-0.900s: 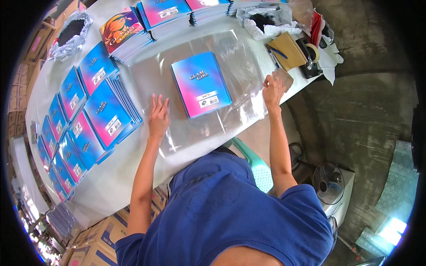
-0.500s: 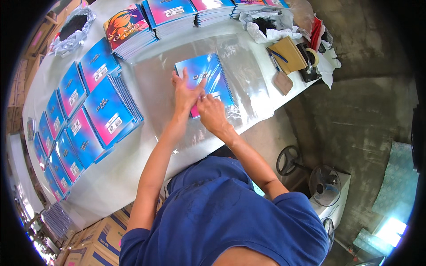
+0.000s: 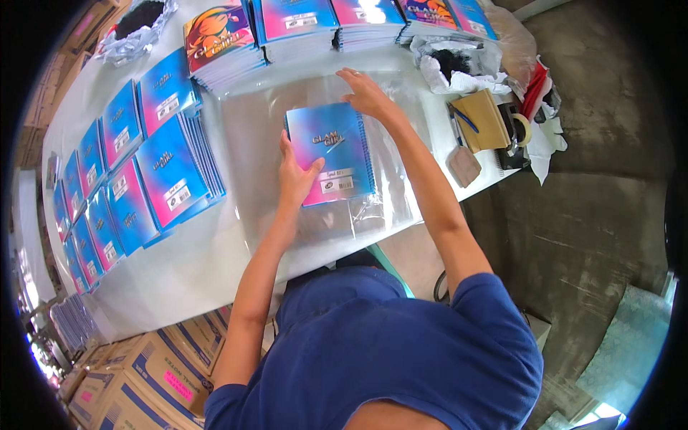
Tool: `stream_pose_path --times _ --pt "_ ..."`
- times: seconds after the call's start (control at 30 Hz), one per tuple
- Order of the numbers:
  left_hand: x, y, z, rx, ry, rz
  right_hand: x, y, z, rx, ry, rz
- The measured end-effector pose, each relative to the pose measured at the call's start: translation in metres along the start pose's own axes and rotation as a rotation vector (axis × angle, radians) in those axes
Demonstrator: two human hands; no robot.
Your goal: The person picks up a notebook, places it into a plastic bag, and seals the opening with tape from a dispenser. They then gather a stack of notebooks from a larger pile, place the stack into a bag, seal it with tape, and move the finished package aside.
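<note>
A spiral notebook (image 3: 337, 154) with a blue and pink cover lies on clear plastic sheeting (image 3: 251, 122) in front of me. My left hand (image 3: 295, 175) grips its left side, the thumb on the cover and the fingers along the edge. Just beyond the notebook's top right corner is my right hand (image 3: 369, 94), fingers stretched out above the plastic and holding nothing I can see. The notebook's wire binding runs down its right side.
Stacks of matching notebooks (image 3: 168, 168) stand at the left, with more stacks (image 3: 297, 21) along the back. At the right are crumpled wrapping (image 3: 459, 64), a tan pad (image 3: 479, 118) with a blue pen, a tape roll (image 3: 521, 132) and a brown block (image 3: 464, 166). Cardboard boxes (image 3: 154, 365) sit below the table.
My right hand has left the notebook's lower middle and moved up and away past its top right corner. My left hand has shifted down to the notebook's left edge.
</note>
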State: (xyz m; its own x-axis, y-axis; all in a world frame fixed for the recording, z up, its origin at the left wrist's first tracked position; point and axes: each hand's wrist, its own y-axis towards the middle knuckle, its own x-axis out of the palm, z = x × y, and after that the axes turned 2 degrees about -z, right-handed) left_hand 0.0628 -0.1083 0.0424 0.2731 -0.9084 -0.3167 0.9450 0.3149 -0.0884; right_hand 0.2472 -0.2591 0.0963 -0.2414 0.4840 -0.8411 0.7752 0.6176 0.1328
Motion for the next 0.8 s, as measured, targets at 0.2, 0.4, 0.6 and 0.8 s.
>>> stream_pose_path --times 0.2,0.4,0.6,0.8 --pt "-0.002 -0.001 -0.008 0.042 -0.024 0.007 -0.020 -0.118 -0.073 -0.288 -0.036 -0.059" --pt "0.007 0.000 -0.006 0.073 -0.056 0.019 0.020 -0.247 -0.044 -0.157 -0.052 -0.235" --pt "0.003 -0.003 0.003 -0.008 -0.203 -0.001 -0.003 -0.249 -0.089 -0.108 0.193 -0.838" --pt "-0.003 -0.003 0.014 -0.012 -0.097 -0.017 0.058 -0.228 -0.111 -0.087 -0.009 -0.179"
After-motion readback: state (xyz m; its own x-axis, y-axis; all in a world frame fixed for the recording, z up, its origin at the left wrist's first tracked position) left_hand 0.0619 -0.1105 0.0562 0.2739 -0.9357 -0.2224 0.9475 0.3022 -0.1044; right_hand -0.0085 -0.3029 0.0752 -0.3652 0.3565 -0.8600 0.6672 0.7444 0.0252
